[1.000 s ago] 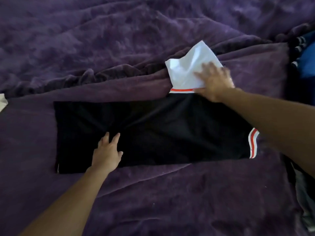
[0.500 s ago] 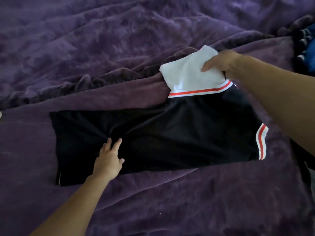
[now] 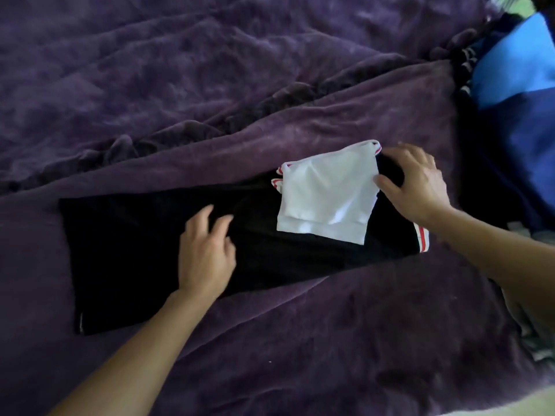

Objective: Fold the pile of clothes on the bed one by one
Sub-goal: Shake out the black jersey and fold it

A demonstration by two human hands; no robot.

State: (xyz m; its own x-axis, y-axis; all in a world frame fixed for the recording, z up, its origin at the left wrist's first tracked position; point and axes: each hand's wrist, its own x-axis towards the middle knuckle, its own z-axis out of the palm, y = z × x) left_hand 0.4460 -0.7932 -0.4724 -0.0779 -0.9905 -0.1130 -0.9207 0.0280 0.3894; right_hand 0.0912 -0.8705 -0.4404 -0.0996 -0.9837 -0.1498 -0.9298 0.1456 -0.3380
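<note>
Since the earlier frame, the white sleeve (image 3: 326,195) is no longer sticking out past the far edge of the black shirt (image 3: 144,250); it is now lying folded inward on top of the black body, and the right hand (image 3: 416,183) is sitting at the sleeve's right edge instead of on top of it.

The black shirt is lying flat on the purple blanket (image 3: 180,85), already folded lengthwise into a long strip. Its long axis is running left to right, tilting slightly up toward the right. The hem end is pointing left; the shoulder end, marked by red-and-white cuff trim (image 3: 423,240), is pointing right.

The left hand (image 3: 205,253) is resting palm down near the middle of the strip, fingers spread apart and gripping nothing, pinning the fabric.

The white sleeve is covering the right portion of the strip, with its striped cuffs peeking out at its upper left corner.

The right hand is touching the sleeve's right edge with fingers spread and thumb against the fold, pressing rather than pinching.

To do this step well, judging from the layout: keep the left palm anchoring the middle, smooth the sleeve flat inside the shirt's outline, then bring one end over along the long axis.

At far right, a blue garment (image 3: 516,73) is waiting.
</note>
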